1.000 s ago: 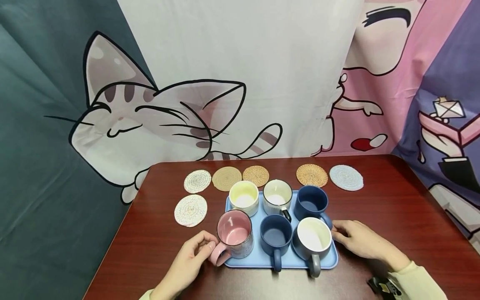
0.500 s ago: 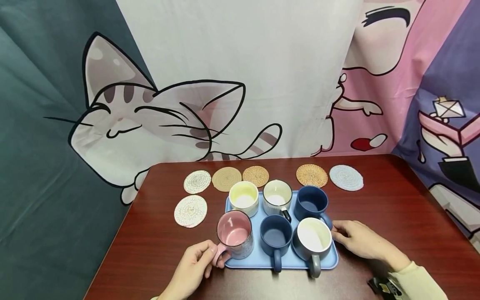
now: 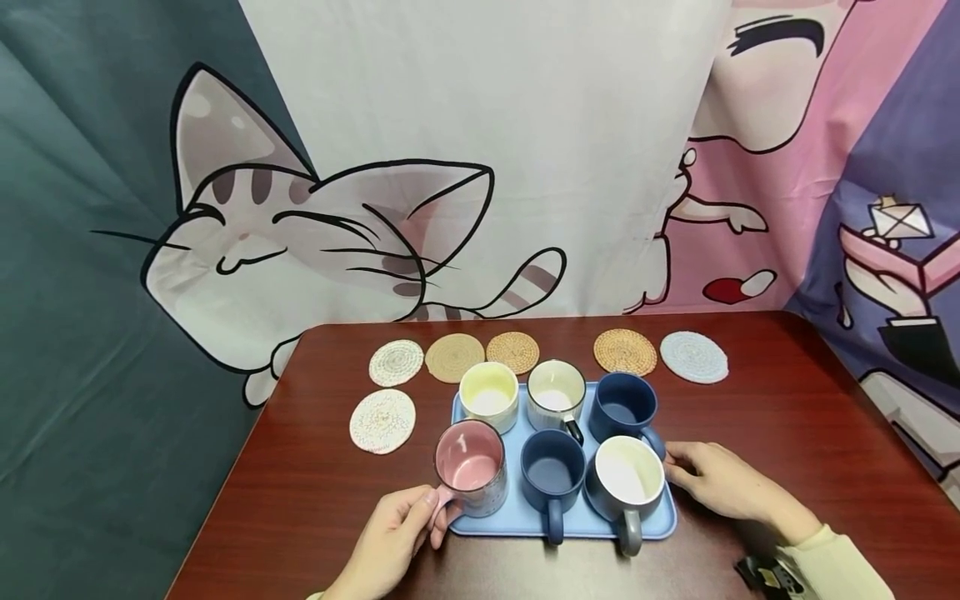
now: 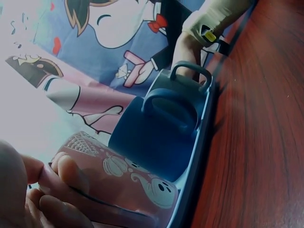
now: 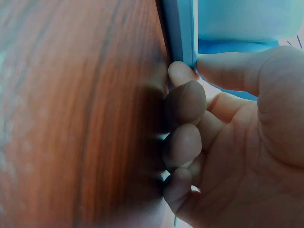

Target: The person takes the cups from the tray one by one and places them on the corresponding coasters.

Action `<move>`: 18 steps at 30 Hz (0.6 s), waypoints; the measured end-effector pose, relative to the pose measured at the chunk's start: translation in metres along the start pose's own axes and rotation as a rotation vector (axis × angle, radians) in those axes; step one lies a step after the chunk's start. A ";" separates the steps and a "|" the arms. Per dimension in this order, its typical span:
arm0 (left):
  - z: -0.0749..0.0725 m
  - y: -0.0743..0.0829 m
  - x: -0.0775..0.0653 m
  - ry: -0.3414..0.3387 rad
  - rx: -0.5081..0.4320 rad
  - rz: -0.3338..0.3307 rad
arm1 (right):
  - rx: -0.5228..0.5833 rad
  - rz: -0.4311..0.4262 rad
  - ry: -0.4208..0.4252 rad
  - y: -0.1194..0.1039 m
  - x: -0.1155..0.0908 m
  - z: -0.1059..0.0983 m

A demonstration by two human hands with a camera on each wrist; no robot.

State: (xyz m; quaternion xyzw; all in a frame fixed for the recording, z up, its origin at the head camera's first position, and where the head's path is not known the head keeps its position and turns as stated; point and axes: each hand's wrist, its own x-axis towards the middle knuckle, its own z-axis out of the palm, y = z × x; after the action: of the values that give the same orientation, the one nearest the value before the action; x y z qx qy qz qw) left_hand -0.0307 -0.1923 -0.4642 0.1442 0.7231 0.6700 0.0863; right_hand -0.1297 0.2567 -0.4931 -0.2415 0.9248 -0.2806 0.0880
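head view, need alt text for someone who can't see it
The left hand holds a pink mug by its handle on a blue tray bearing five other cups, while the right hand pinches the tray's right edge. Six round coasters lie beyond and left on the table.

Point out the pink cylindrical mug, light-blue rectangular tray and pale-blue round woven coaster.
Pink cylindrical mug [image 3: 471, 465], head view: its interior.
Light-blue rectangular tray [image 3: 513, 515], head view: bare near surface.
Pale-blue round woven coaster [image 3: 694, 357], head view: its centre.

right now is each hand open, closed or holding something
Left hand: closed, holding the pink mug by its handle.
Right hand: closed, pinching the blue tray by its edge.
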 end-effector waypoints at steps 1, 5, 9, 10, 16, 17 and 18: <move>0.001 -0.001 0.000 -0.008 -0.019 0.008 | -0.002 0.000 -0.003 0.001 0.000 0.000; 0.003 -0.001 0.001 -0.014 -0.033 0.008 | -0.006 -0.011 -0.002 0.002 -0.001 0.000; 0.003 0.000 0.002 -0.039 -0.014 -0.005 | -0.006 -0.022 0.002 0.002 -0.001 -0.001; 0.004 0.001 0.002 -0.045 -0.003 -0.014 | -0.005 -0.023 0.002 0.002 -0.001 -0.001; 0.004 0.004 0.001 -0.066 0.123 -0.060 | -0.014 -0.044 0.023 0.001 -0.001 -0.001; 0.004 0.004 0.001 -0.073 0.125 -0.071 | -0.017 -0.048 0.027 0.001 -0.001 0.000; 0.004 0.004 0.001 -0.080 0.122 -0.084 | -0.021 -0.050 0.030 0.001 -0.001 0.000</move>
State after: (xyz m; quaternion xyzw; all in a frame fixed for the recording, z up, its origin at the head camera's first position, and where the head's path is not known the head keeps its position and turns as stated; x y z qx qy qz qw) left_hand -0.0298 -0.1882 -0.4605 0.1455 0.7638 0.6143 0.1344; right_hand -0.1295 0.2584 -0.4935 -0.2614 0.9226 -0.2764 0.0643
